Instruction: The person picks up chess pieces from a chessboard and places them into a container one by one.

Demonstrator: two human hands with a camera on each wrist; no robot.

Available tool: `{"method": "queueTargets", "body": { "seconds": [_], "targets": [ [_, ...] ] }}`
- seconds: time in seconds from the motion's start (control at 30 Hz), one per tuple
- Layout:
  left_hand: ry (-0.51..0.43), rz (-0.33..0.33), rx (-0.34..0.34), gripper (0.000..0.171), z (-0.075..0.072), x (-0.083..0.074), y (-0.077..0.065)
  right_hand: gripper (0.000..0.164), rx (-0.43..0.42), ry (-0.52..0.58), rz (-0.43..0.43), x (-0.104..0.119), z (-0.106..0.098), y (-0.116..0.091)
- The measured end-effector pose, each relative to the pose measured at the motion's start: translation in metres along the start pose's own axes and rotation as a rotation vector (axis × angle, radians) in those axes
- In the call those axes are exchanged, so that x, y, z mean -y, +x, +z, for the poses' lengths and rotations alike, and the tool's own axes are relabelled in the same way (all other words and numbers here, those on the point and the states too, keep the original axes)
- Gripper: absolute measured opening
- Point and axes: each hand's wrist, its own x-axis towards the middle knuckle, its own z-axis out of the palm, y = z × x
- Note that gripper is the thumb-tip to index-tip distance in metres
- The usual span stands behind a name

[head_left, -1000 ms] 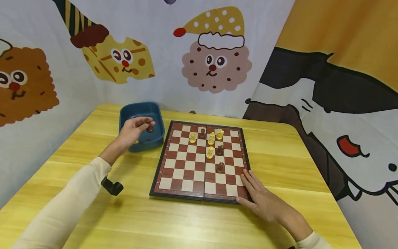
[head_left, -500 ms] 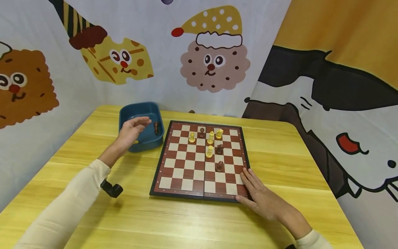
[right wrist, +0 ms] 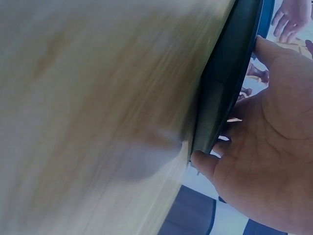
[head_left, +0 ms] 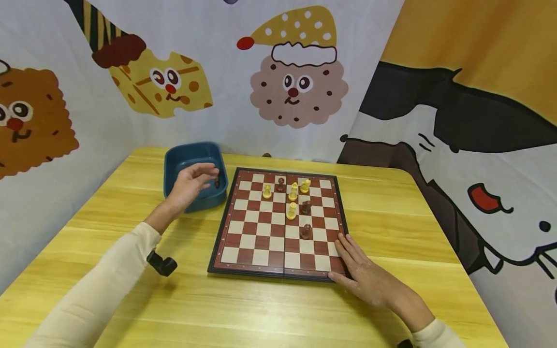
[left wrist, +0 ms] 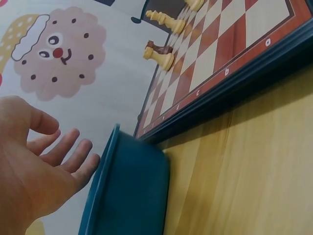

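My left hand (head_left: 189,186) hovers over the blue plastic bin (head_left: 208,202) with relaxed fingers and nothing between them; the left wrist view shows the open palm (left wrist: 36,166) beside the rim. A dark brown chess piece (head_left: 217,181) lies in the bin, partly hidden by the fingertips. My right hand (head_left: 367,280) rests flat on the near right corner of the folding chessboard (head_left: 261,242), fingers straight along its edge. On the board stand a few cream pieces, among them a knight (head_left: 305,186), and several brown ones, one (head_left: 306,232) nearest the right hand.
Both board and bin sit on a yellow wood-grain table (head_left: 243,309), the bin just left of the board's far corner. A cartoon-printed cloth (head_left: 230,121) hangs behind the table and along its sides. A black wrist mount (head_left: 162,263) sticks out from the left sleeve.
The brown chess piece that my left hand pinched a second ago has been let go and lies in the bin. That hand has shifted slightly right; my right hand keeps its place.
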Motion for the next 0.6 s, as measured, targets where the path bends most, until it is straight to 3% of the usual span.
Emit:
{"method": "queueTargets", "body": {
  "seconds": [0.13, 0.33, 0.6],
  "targets": [
    [-0.022, 0.005, 0.022, 0.04, 0.008, 0.001, 0.003, 0.09, 0.0, 0.0, 0.0, 0.0, -0.001, 0.001],
    [-0.127, 0.028, 0.084, 0.04, 0.026, 0.002, 0.008, 0.09, 0.0, -0.001, -0.004, 0.0, -0.001, 0.001],
    [-0.154, 0.032, 0.1, 0.038, 0.053, 0.004, 0.019, 0.09, 0.006, 0.004, 0.005, -0.001, 0.0, 0.001]
  ]
}}
